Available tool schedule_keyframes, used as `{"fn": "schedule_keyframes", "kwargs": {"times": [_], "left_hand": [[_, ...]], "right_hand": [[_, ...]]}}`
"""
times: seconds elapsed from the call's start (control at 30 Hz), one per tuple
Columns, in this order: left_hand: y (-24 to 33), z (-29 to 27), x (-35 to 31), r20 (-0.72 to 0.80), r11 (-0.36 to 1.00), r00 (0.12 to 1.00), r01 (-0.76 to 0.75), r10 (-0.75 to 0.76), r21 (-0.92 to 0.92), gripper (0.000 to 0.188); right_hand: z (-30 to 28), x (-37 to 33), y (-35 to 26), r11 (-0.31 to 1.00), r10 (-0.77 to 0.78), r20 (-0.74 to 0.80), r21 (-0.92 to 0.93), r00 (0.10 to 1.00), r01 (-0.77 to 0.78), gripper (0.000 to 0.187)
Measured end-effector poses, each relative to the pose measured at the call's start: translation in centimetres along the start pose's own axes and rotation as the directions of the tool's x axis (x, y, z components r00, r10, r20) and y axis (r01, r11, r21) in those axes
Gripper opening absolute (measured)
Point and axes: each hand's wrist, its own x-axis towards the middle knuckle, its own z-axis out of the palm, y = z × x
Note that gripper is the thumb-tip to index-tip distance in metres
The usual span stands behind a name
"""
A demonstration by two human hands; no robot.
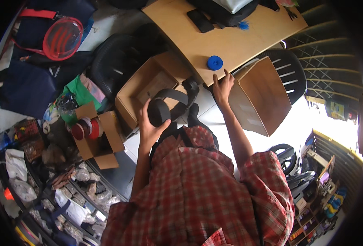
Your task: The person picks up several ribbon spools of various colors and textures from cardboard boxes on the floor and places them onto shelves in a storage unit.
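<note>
In my left hand is a roll of wide black strap, gripped between the thumb and the fingers. Loose loops of the strap run from the roll toward the table corner, above my feet. My right hand is raised beside the table corner with its fingers apart, and nothing shows in it. It is close to the left side of an open cardboard box; whether it touches the box or the table edge, I cannot tell. Another open cardboard box stands behind the roll.
The wooden table bears a blue round roll, a black phone and a dark bag. Black chairs stand nearby. At left are a small carton with red and white rolls, and shelves of plastic-wrapped goods.
</note>
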Motion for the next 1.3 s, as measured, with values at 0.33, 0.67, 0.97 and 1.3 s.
{"fn": "schedule_keyframes", "kwargs": {"times": [0.33, 0.67, 0.97, 1.3], "left_hand": [[7.3, -0.5, 2.6, 0.470, 0.804, 0.820, -0.502, 0.326, 0.318, 0.092], [4.9, -0.2, 1.2, 0.106, 0.741, 0.968, 0.244, -0.229, -0.625, 0.067], [4.4, -3.3, 1.1, 0.034, 0.835, 0.978, 0.192, -0.204, -0.515, 0.053], [5.0, -4.0, 1.2, -0.036, 0.886, 0.974, 0.186, -0.221, -0.425, 0.037]], "right_hand": [[-9.1, -2.0, -13.7, 0.874, -0.479, 0.848, 0.484, 0.228, 0.037, 0.068], [-9.2, -2.5, -14.2, 0.784, -0.514, 0.815, 0.572, 0.266, -0.239, 0.059], [-8.9, -1.0, -14.8, 0.821, -0.544, 0.765, 0.570, 0.345, 0.030, 0.031], [-9.3, -1.1, -12.8, 0.698, -0.715, 0.559, 0.554, 0.419, 0.453, 0.031]]}}
